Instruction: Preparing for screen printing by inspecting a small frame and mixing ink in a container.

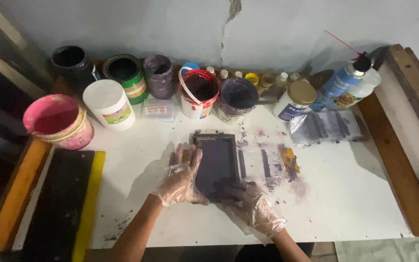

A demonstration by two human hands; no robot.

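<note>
Gloved left hand point(183, 178) fingers spread flat along left edge of small purple-inked screen frame point(216, 162), frame centre. Right hand point(249, 203) fingers curled over its lower right corner. White table point(355, 194); paint tubs point(200, 92) upper frame.

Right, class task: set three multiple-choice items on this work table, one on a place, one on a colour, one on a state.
1. Where does the pink bucket stand?
A. at the table's left edge
B. beside the spray can
C. on the frame

2. What colour is the lid of the jar by the spray can?
A. red
B. gold
C. black

3. How are the hands covered?
A. bare
B. wool mittens
C. clear plastic gloves

Answers: 1 A, it sits far left, by the white tub. 2 B, its lid shows gold. 3 C, the left hand and right hand, both resting on the small dark frame, wear thin see-through gloves.
</note>
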